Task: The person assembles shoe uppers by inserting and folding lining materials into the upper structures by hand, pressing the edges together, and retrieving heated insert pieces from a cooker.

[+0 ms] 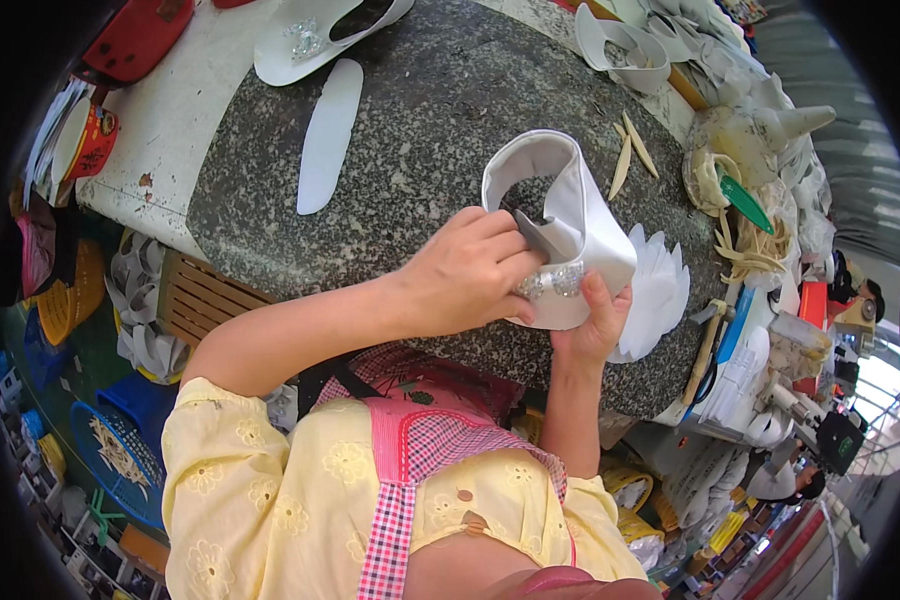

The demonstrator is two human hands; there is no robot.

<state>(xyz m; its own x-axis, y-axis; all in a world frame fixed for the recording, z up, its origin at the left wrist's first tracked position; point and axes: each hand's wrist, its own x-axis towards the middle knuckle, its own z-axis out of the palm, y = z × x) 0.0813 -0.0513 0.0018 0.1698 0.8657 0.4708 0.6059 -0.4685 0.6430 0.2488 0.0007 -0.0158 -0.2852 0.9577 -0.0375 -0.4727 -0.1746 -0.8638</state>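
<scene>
Left hand (465, 275) grip closed on small dark tool (538, 238), pressing white satin shoe upper (560, 220). Right hand (595, 325) pinches upper's lower jewelled edge from below. Upper stands over granite worktop (420, 130), between both hands.

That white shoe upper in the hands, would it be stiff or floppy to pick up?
The white shoe upper curls and folds where the left hand and right hand pinch it, so probably floppy. It looks thin, so likely light. Its satin-like sheen suggests it may be slippery.
</scene>
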